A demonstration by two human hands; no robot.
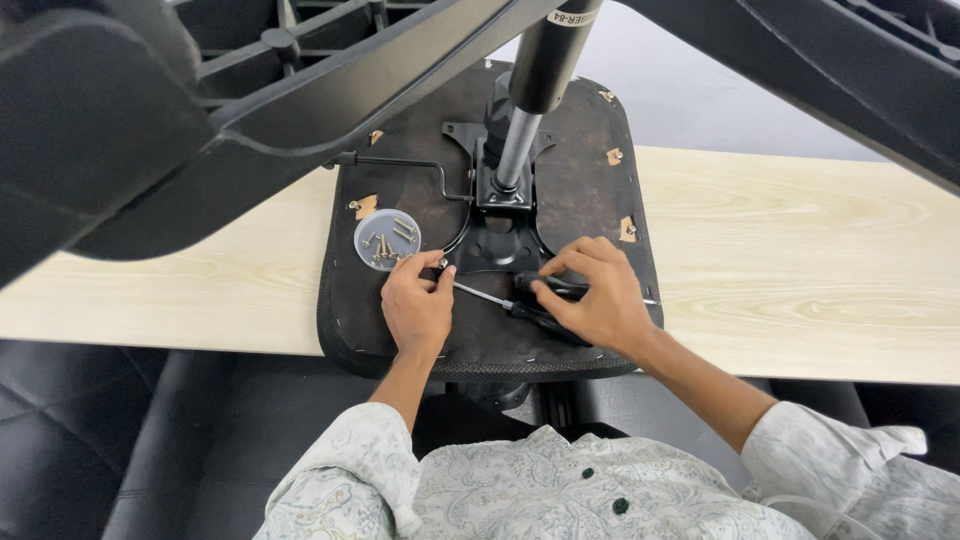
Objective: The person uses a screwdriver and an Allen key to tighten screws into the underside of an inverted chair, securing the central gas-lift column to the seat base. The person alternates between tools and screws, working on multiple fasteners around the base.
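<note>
Dish of screws: a small clear round dish sits on the dark seat underside, just left of the metal plate; loose, light screws that would likely scatter if nudged.
Left hand: palm down on the seat underside, fingers curled together and pinching a small screw at the plate's left corner, wrist straight.
Screwdriver: lies slanted between the hands, thin steel shaft pointing at the screw, black handle under the right palm; stiff and light, probably best held by the handle.
Mounting plate: black metal, rigid and likely heavy, with the gas column rising from it.
Right hand: closed loosely over the handle, fingertips pressing down, forearm angled in from the right.
Table: pale wood beneath the seat.
</note>
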